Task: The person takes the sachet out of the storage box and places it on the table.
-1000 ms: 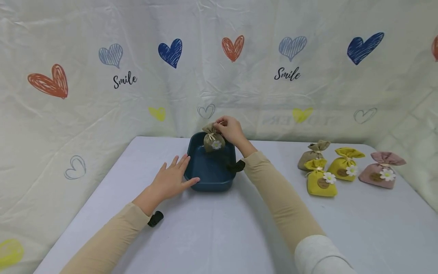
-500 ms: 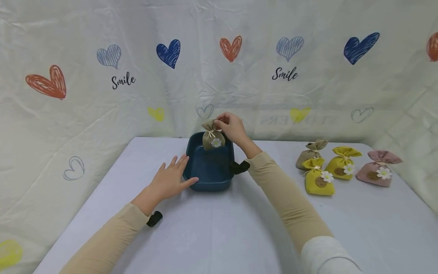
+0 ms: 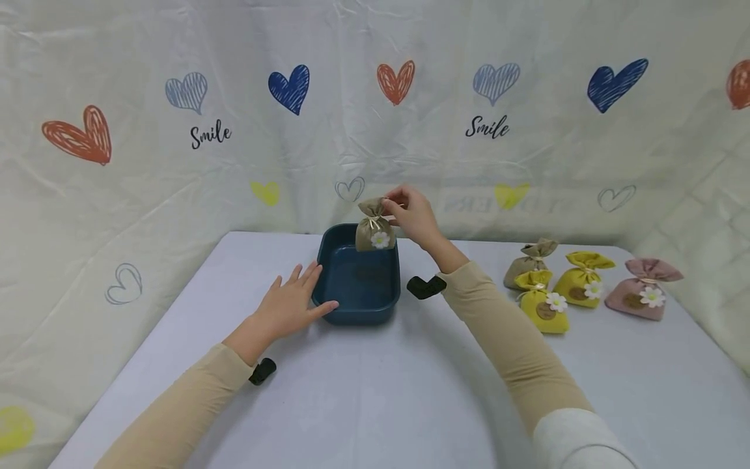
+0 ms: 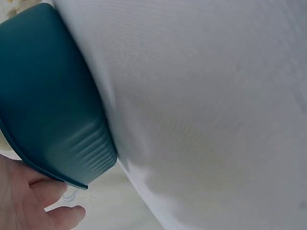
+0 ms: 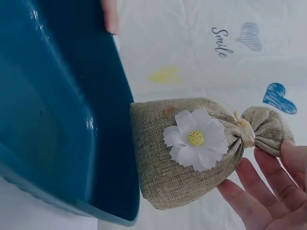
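My right hand (image 3: 414, 215) pinches the gathered neck of a tan burlap sachet bag (image 3: 375, 236), which hangs over the far right part of a dark blue bin (image 3: 355, 317). A white daisy with a yellow centre (image 5: 195, 138) shows on the bag's front in the right wrist view. The left hand (image 3: 289, 305) has its fingers spread and rests on the bin's left rim. In the left wrist view, fingers (image 4: 48, 191) touch that rim from outside. The visible inside of the bin holds nothing.
At the right of the white table (image 3: 351, 404) stand another tan bag (image 3: 518, 269), two yellow bags (image 3: 541, 312) (image 3: 577, 286) and a pink bag (image 3: 635, 296). A white curtain with printed hearts (image 3: 289, 89) hangs behind the table.
The tan bag has risen from inside the bin and moved slightly right in my right hand. The left hand stays at the bin's rim.
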A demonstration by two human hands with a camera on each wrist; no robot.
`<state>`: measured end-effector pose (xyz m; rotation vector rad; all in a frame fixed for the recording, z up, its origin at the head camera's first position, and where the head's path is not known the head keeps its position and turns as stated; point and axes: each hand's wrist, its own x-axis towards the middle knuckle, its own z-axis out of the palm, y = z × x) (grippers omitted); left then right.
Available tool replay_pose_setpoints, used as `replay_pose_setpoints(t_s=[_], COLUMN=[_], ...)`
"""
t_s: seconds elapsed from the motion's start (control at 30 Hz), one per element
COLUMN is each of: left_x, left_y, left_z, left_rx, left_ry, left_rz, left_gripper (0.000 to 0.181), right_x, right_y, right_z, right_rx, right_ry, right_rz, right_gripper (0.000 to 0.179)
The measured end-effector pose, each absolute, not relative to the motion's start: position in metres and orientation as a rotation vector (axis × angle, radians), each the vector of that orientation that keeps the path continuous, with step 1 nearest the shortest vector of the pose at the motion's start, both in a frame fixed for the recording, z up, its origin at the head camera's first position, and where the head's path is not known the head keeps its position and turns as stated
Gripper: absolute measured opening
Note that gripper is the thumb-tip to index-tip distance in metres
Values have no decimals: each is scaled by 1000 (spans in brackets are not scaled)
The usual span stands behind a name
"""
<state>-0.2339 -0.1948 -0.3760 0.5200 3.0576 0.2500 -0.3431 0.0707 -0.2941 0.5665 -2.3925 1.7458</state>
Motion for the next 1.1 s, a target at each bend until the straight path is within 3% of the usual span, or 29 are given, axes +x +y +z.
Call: replay_pose_setpoints(t_s=[1.1], left_x=[-233], left_y=[-194], left_z=[-375], left_rx=[515], left_ry=[3056], left_rz=[275], left_gripper=[94], right_x=[-312], right_y=[153], right_z=[-292], right_rx=[501], right_ry=[-2457], right_rz=[1615], right_gripper=[20])
